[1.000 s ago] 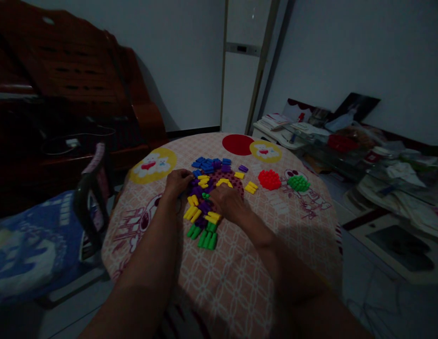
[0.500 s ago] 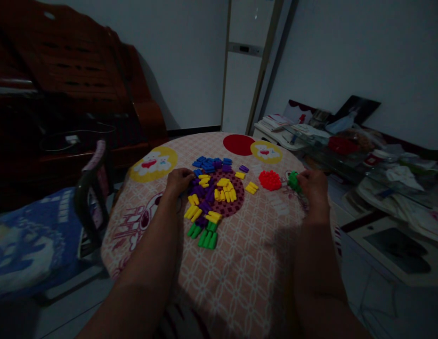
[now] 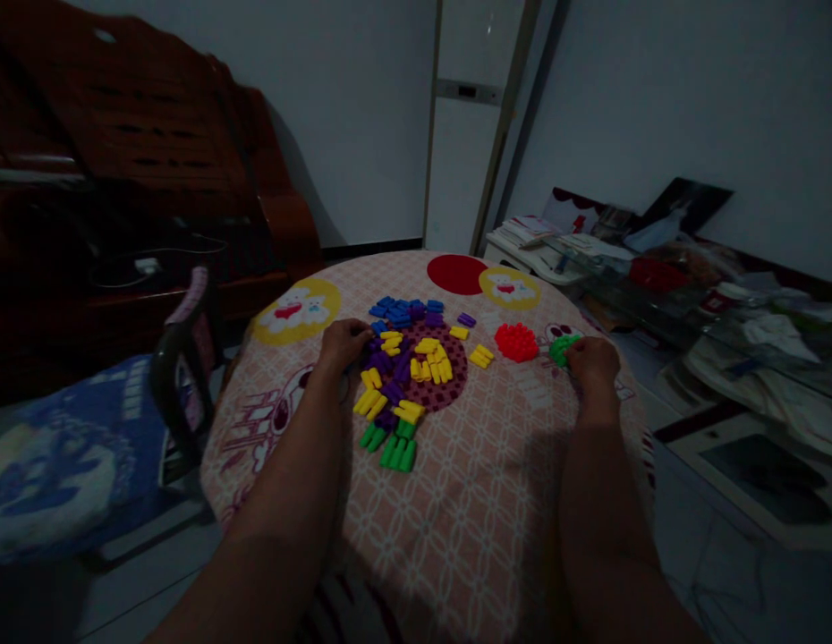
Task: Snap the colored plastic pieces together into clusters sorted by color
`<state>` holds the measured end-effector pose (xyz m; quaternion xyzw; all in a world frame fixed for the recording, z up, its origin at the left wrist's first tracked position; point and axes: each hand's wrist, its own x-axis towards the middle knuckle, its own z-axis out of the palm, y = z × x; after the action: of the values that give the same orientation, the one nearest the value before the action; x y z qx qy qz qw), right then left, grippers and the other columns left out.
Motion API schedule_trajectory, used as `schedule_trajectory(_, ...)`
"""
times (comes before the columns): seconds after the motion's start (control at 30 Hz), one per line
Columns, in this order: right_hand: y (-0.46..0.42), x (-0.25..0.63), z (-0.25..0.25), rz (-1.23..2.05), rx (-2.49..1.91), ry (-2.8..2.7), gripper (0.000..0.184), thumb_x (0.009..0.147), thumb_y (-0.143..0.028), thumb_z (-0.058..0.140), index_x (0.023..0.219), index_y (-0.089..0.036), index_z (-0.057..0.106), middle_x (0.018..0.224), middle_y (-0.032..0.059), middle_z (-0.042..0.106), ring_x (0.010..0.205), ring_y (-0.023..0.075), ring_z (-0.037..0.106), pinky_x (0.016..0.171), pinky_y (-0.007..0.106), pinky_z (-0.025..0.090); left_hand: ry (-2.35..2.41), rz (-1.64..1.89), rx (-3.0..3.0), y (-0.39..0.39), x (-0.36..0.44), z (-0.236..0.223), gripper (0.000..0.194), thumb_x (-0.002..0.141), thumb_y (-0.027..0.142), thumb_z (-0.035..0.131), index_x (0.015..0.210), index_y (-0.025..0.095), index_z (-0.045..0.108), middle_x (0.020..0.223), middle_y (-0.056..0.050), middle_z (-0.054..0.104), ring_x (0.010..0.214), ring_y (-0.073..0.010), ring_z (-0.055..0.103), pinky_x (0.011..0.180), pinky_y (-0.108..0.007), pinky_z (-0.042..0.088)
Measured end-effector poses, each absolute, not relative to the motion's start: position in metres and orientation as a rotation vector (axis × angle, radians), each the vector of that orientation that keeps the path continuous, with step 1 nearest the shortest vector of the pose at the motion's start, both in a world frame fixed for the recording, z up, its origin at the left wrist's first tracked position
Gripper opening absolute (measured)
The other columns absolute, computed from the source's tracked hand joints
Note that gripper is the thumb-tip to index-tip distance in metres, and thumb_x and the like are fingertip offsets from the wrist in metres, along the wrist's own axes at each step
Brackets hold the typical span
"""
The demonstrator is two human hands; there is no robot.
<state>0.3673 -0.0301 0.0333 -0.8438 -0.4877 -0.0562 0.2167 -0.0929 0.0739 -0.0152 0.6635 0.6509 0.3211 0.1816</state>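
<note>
On the round table, my left hand (image 3: pixel 344 344) rests at the left edge of a spread of toy building blocks. Its fingers are curled together beside a blue block (image 3: pixel 378 328), and what they hold, if anything, is hidden. Purple blocks (image 3: pixel 394 392) and yellow blocks (image 3: pixel 431 360) lie to its right, with more blue blocks (image 3: pixel 397 309) behind and green ones (image 3: pixel 398 453) nearer me. At the right, my right hand (image 3: pixel 592 360) pinches the edge of a small green block cluster (image 3: pixel 564 349). A red block cluster (image 3: pixel 516 342) lies just left of that.
A patterned cloth (image 3: pixel 456 501) covers the table. A chair (image 3: pixel 178 367) with a blue cover stands at the left, a wooden bench (image 3: pixel 154 161) behind it. On the right is a cluttered glass-topped stand (image 3: pixel 631 304). A tall white cabinet-like unit (image 3: pixel 460 170) stands at the back.
My right hand has lowered slightly and turned, and the green cluster sits flatter beside the red one. My left hand has stayed at the same blocks. The whole view has shifted slightly.
</note>
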Motion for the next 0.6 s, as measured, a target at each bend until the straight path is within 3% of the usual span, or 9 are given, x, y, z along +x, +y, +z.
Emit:
schedule_trajectory(0.2,-0.026,0.333,0.067,-0.168,-2.026,-1.392,0.014,0.077,-0.027,0.068,0.077,-0.015,0.075,0.077,0.0122,0.073,0.074,0.0213,0.064,0.069,0.032,0.045,1.844,0.924,1.804,0.072,-0.089,-0.015,0.024,0.076,0.029,0.064,0.092,0.018,0.078,0.091,-0.008,0.078,0.088,-0.0244,0.071,0.081,-0.031,0.052)
schedule_trajectory(0.37,-0.036,0.235,0.089,0.277,-1.528,-1.847,0.012,0.078,-0.024,0.065,0.078,-0.016,0.075,0.074,0.0046,0.072,0.069,0.0169,0.064,0.067,0.028,0.045,1.833,0.928,1.834,0.069,-0.088,-0.013,0.024,0.077,0.028,0.064,0.093,0.017,0.079,0.092,-0.008,0.078,0.088,-0.0237,0.070,0.082,-0.031,0.051)
schedule_trajectory(0.5,-0.063,0.154,0.086,0.524,-1.292,-2.469,0.012,0.083,-0.020,0.065,0.082,-0.017,0.076,0.081,0.0057,0.074,0.077,0.0173,0.065,0.071,0.027,0.042,1.808,0.947,1.817,0.067,-0.089,-0.013,0.025,0.077,0.027,0.064,0.094,0.016,0.079,0.092,-0.008,0.078,0.086,-0.0220,0.070,0.080,-0.029,0.051)
schedule_trajectory(0.6,-0.078,0.126,0.075,0.509,-1.234,-2.797,0.014,0.083,-0.019,0.068,0.094,-0.017,0.076,0.096,0.0091,0.075,0.092,0.0216,0.067,0.076,0.028,0.043,1.797,0.944,1.805,0.068,-0.090,-0.014,0.025,0.078,0.027,0.064,0.095,0.016,0.079,0.093,-0.008,0.078,0.084,-0.0209,0.069,0.079,-0.029,0.051)
